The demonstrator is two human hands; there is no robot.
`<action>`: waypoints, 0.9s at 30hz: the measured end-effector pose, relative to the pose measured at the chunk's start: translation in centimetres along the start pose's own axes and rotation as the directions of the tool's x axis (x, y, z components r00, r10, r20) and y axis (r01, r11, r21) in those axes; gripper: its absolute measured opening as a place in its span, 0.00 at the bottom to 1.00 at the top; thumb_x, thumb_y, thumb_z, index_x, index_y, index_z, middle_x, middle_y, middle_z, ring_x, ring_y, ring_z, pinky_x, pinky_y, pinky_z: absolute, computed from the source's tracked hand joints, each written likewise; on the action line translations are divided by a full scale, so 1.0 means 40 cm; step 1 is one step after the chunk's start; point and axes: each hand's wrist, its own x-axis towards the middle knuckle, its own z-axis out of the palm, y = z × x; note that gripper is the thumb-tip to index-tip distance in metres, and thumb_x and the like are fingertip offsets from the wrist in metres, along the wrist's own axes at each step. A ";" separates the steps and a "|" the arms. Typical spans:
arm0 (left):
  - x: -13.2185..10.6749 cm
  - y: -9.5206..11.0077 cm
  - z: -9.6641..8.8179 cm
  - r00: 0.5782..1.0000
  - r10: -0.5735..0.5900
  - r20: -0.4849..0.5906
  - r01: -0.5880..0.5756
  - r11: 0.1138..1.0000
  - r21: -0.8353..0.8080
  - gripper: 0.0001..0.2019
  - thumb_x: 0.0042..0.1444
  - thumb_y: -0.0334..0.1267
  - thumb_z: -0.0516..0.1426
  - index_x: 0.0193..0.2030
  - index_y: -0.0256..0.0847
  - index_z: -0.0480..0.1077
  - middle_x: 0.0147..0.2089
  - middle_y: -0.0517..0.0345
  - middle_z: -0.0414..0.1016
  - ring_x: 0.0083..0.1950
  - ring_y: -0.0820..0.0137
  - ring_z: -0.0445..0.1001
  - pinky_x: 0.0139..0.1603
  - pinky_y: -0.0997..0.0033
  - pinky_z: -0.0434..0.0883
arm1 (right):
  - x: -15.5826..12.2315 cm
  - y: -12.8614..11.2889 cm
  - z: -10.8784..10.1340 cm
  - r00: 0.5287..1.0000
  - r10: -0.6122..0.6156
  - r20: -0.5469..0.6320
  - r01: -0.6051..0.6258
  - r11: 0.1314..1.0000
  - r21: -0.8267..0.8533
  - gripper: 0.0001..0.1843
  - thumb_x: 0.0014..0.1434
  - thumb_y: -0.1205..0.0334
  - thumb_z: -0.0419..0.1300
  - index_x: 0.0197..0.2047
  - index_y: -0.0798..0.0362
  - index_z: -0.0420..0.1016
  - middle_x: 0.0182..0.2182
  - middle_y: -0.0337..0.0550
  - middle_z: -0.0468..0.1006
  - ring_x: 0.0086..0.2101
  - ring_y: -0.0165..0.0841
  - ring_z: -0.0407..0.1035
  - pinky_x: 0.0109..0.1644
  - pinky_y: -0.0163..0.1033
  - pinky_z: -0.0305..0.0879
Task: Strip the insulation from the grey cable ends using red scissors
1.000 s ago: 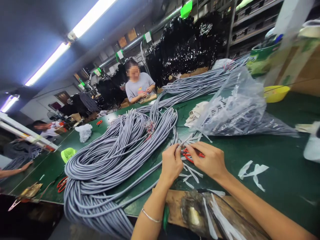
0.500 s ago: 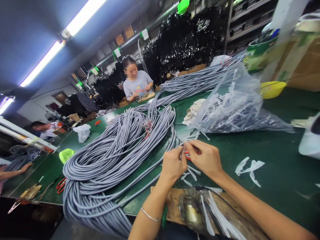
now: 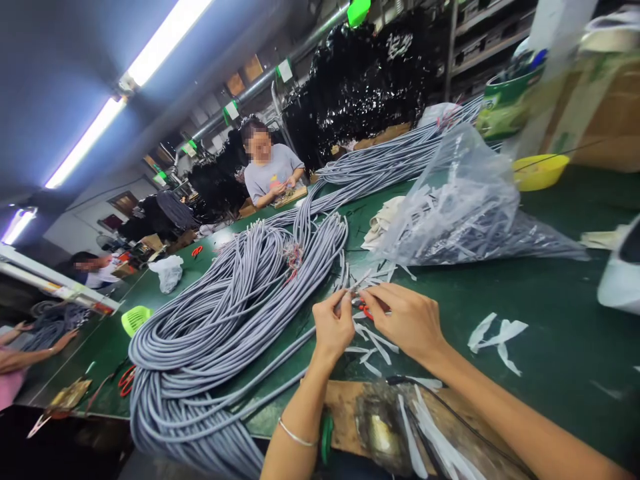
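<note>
My left hand (image 3: 333, 323) is closed in a pinch around a grey cable (image 3: 280, 360), which runs in from the coil at the left. Close beside it, my right hand (image 3: 410, 317) pinches with thumb and forefinger at the cable's end; what lies between those fingertips is too small to make out. Red-handled cutters (image 3: 367, 311) lie on the table just behind the fingertips, partly hidden by my right hand. White strips (image 3: 375, 343) are scattered below both hands. A large coil of grey cables (image 3: 200, 333) spreads to the left.
A clear plastic bag (image 3: 450, 213) full of scraps stands beyond my right hand, near a yellow bowl (image 3: 543, 173). In front of me lies a wooden board (image 3: 345, 413) with white strips and a black cord. A co-worker (image 3: 273, 167) sits across the green table (image 3: 565, 320).
Both hands have shifted slightly left and toward me, still pinching close together. More of the red-handled cutters and white strips shows. The co-worker across has brought their hands closer together.
</note>
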 end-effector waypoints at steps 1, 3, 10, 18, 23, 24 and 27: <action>-0.002 0.000 0.000 1.000 0.003 0.004 -0.003 1.000 0.008 0.15 0.56 0.36 0.50 0.33 0.32 0.77 0.24 0.55 0.73 0.23 0.72 0.65 0.23 0.76 0.63 | -0.001 -0.001 0.000 1.000 0.000 0.004 0.000 1.000 -0.003 0.19 0.62 0.62 0.49 0.23 0.53 0.74 0.19 0.39 0.76 0.21 0.28 0.67 0.26 0.32 0.54; -0.005 -0.001 0.002 1.000 0.009 0.013 -0.009 1.000 0.028 0.15 0.56 0.37 0.50 0.32 0.33 0.77 0.22 0.57 0.71 0.20 0.74 0.61 0.21 0.76 0.60 | -0.001 -0.004 0.001 1.000 0.003 0.003 -0.003 1.000 -0.011 0.20 0.62 0.61 0.49 0.23 0.53 0.73 0.20 0.40 0.76 0.21 0.28 0.68 0.25 0.32 0.54; -0.013 0.003 0.016 0.992 0.107 0.069 -0.116 0.984 0.138 0.15 0.57 0.35 0.48 0.29 0.34 0.75 0.19 0.58 0.67 0.18 0.75 0.58 0.21 0.75 0.58 | 0.000 -0.009 -0.001 0.999 -0.006 -0.041 0.005 1.000 -0.031 0.19 0.62 0.64 0.48 0.22 0.53 0.73 0.19 0.40 0.76 0.20 0.28 0.68 0.25 0.32 0.55; -0.013 -0.020 0.023 0.990 0.011 0.139 -0.036 0.983 0.179 0.13 0.54 0.31 0.49 0.28 0.35 0.75 0.21 0.56 0.71 0.20 0.72 0.64 0.24 0.74 0.63 | -0.010 -0.040 -0.021 0.965 -0.230 -0.129 0.238 0.970 0.052 0.19 0.61 0.66 0.49 0.22 0.52 0.72 0.16 0.39 0.73 0.19 0.28 0.66 0.28 0.32 0.59; 0.012 -0.050 0.012 0.993 -0.043 0.106 0.025 0.986 0.163 0.13 0.56 0.30 0.50 0.32 0.34 0.77 0.26 0.55 0.76 0.27 0.70 0.71 0.30 0.73 0.68 | -0.001 -0.037 -0.035 0.961 -0.221 -0.165 0.239 0.967 0.094 0.14 0.60 0.67 0.52 0.25 0.53 0.73 0.19 0.40 0.75 0.22 0.29 0.67 0.31 0.32 0.60; 0.016 -0.049 0.007 0.997 -0.042 0.068 0.030 0.985 0.170 0.13 0.57 0.30 0.49 0.37 0.34 0.76 0.31 0.53 0.77 0.31 0.69 0.72 0.34 0.72 0.69 | 0.005 -0.024 -0.037 0.973 -0.185 -0.140 0.193 0.980 0.047 0.13 0.60 0.66 0.53 0.26 0.53 0.73 0.19 0.40 0.74 0.23 0.29 0.67 0.30 0.33 0.59; 0.019 -0.040 -0.007 0.999 -0.043 -0.008 0.044 0.977 0.207 0.13 0.55 0.29 0.52 0.44 0.34 0.75 0.35 0.50 0.77 0.35 0.67 0.73 0.39 0.69 0.69 | 0.019 0.016 -0.038 0.989 -0.123 -0.079 0.116 0.990 -0.081 0.14 0.61 0.63 0.52 0.26 0.53 0.73 0.19 0.40 0.73 0.23 0.31 0.65 0.29 0.35 0.56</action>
